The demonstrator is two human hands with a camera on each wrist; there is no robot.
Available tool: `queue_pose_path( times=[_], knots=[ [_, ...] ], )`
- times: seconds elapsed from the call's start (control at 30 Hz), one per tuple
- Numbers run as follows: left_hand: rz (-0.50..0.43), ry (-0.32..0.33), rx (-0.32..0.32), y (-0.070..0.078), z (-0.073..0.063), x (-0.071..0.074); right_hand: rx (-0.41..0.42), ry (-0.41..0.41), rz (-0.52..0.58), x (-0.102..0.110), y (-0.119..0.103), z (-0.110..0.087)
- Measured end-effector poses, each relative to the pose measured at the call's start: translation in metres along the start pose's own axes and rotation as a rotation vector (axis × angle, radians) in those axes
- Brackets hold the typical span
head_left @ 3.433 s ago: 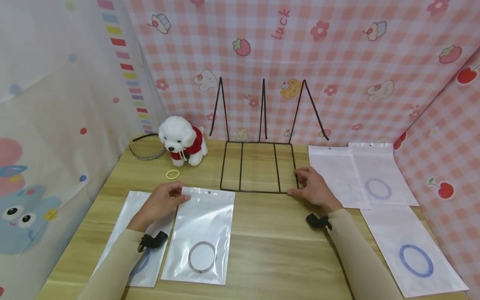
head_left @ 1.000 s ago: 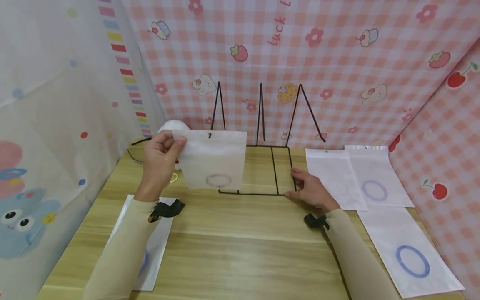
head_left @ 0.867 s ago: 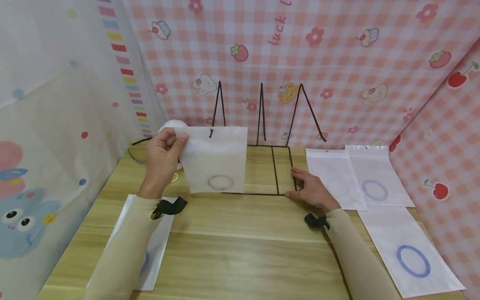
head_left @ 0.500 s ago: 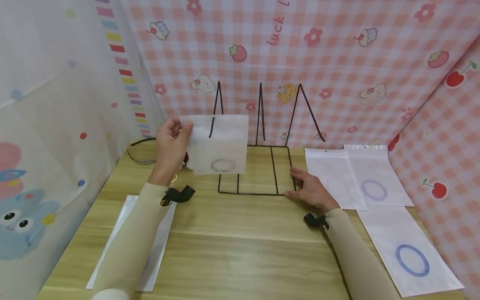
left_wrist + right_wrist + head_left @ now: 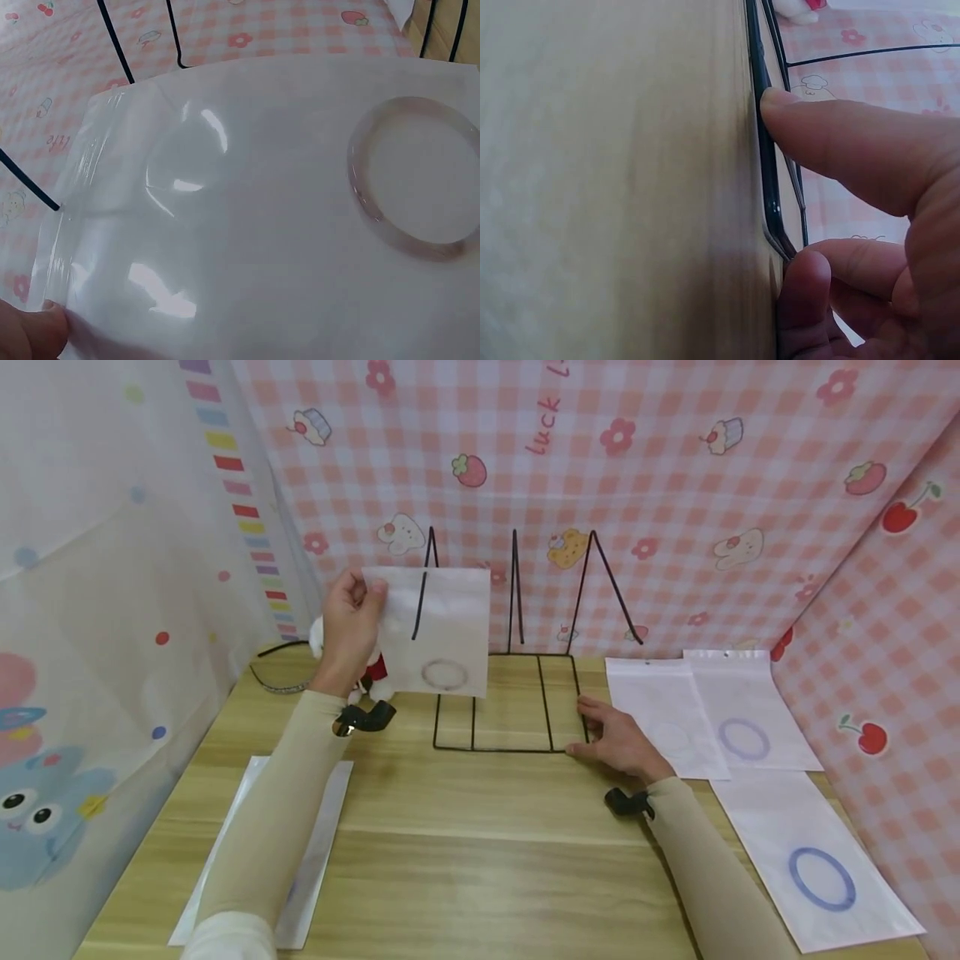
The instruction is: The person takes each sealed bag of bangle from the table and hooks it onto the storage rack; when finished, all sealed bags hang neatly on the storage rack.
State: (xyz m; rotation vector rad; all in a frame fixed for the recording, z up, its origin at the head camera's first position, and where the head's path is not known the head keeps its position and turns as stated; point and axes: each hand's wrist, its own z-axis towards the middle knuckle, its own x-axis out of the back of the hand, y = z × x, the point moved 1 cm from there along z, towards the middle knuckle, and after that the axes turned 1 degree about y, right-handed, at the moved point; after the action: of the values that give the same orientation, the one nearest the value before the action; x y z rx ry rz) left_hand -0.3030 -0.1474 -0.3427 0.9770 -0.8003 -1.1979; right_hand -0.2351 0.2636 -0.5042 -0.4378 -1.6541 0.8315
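My left hand (image 5: 351,625) pinches the upper left corner of a white zip bag (image 5: 459,627) at the rack's left hook. The hook's tip sticks out in front of the bag, passing through near its top edge. Inside the bag lies a pinkish-brown ring (image 5: 420,253), perhaps a bangle. The black wire rack (image 5: 510,750) stands on the table with three upright hooks; the middle and right ones are bare. My right hand (image 5: 618,739) grips the front right corner of the rack's base, its thumb (image 5: 817,135) on the front wire and fingers at the side.
Several white bags with rings in them lie on the table: a left bag (image 5: 324,843) under my forearm, a blue-ring bag (image 5: 783,810) and two overlapping ones at right. A plush dog (image 5: 377,670), partly hidden, and a headband (image 5: 285,688) are at back left.
My left hand has lifted the bag from the table to the left hook, then slid it up and back along the wire. My right hand has stayed on the rack's corner.
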Motion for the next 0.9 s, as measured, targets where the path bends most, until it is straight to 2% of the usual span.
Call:
queue_pose_path(
  times=[0.17, 0.4, 0.6, 0.7, 0.9],
  knots=[
    [-0.041, -0.024, 0.006, -0.006, 0.01, -0.002, -0.012, -0.001, 0.013, -0.001, -0.001, 0.0],
    [-0.047, -0.037, 0.027, -0.009, 0.014, -0.001, -0.006, 0.002, 0.005, -0.001, 0.001, 0.001],
    [-0.143, -0.089, 0.07, -0.009, 0.011, 0.004, -0.007, 0.0, 0.008, -0.001, 0.001, 0.0],
    [-0.166, -0.095, 0.09, -0.007, 0.008, 0.008, -0.009, -0.004, 0.002, -0.002, 0.002, 0.001],
    [-0.207, -0.069, 0.058, 0.002, 0.003, 0.017, -0.014, 0.002, -0.002, 0.0, 0.002, 0.0]
  ],
)
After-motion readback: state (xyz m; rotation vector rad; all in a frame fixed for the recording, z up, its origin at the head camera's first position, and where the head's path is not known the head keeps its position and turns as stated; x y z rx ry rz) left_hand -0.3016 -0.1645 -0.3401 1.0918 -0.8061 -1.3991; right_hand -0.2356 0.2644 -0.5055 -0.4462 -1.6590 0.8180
